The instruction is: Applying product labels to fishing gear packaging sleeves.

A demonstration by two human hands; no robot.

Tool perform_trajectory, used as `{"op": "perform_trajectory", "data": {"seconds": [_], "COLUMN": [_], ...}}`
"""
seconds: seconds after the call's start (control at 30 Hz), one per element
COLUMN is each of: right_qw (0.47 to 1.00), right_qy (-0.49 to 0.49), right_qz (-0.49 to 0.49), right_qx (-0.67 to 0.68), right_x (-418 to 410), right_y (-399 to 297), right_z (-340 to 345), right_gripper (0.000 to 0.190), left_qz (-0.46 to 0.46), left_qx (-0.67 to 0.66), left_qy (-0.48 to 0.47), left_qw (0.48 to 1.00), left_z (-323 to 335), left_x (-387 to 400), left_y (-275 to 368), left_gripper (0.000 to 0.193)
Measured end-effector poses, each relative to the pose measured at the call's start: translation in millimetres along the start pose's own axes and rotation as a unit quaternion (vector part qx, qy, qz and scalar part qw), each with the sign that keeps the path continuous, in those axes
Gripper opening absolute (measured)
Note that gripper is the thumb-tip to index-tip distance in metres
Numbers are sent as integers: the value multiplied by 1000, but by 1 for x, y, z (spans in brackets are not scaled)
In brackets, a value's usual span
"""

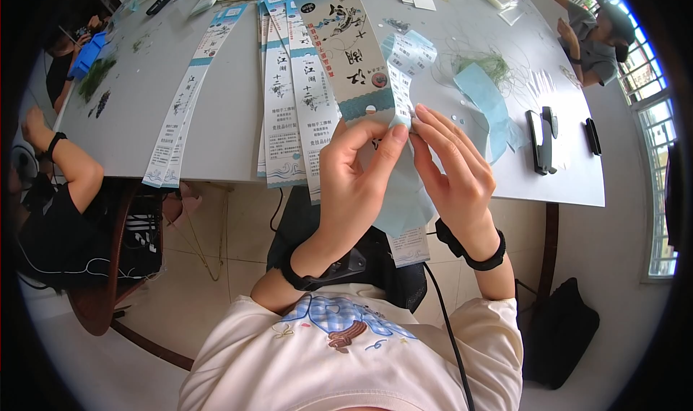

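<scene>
In front of me, my left hand (357, 175) pinches a strip of white stickers on light-blue backing paper (401, 89) between thumb and index finger. Its far end curls over into a loop. My right hand (455, 164) has its fingertips together at the strip's right edge, close to the left thumb; what lies between them is too small to tell. A long printed packaging card (346, 37) with a punched hole runs under the strip beside the left fingers. Loose backing paper (400, 194) hangs below both hands, partly covering the card's lower end (410, 246).
Several printed cards (280, 102) overlap on the grey table (227, 124), with two more (187, 94) to their left. At right lie a crumpled blue backing sheet (482, 102), tangled green line (490, 67) and a black stapler (541, 140). Other people (593, 43) sit around the table.
</scene>
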State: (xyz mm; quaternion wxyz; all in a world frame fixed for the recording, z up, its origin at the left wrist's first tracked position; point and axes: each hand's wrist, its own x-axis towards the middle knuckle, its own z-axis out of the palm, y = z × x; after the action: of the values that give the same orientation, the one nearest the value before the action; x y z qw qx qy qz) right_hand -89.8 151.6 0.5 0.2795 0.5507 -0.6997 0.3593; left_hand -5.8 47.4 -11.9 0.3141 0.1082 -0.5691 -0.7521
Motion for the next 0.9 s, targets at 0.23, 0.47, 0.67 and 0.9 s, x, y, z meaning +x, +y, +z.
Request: {"op": "perform_trajectory", "data": {"seconds": [0.23,0.47,0.67,0.9], "right_qw": [959,653,746,917], "right_qy": [34,-105,-82,-44], "right_qz": [216,539,506,196], "right_qx": [182,521,425,-343], "right_x": [1,17,23,52], "right_y": [-1,4,41,106], "right_z": [-6,-32,-16,-35], "right_gripper": [15,22,22,17], "left_qz": [-12,-12,61,118], "left_qx": [25,45,137,109], "left_qy": [13,16,23,44], "left_qw": [1000,999,988,986], "left_z": [0,-5,-5,-23], "left_x": [-3,-1,-4,-15], "left_y": [0,-2,0,23], "left_gripper": [19,19,21,14]}}
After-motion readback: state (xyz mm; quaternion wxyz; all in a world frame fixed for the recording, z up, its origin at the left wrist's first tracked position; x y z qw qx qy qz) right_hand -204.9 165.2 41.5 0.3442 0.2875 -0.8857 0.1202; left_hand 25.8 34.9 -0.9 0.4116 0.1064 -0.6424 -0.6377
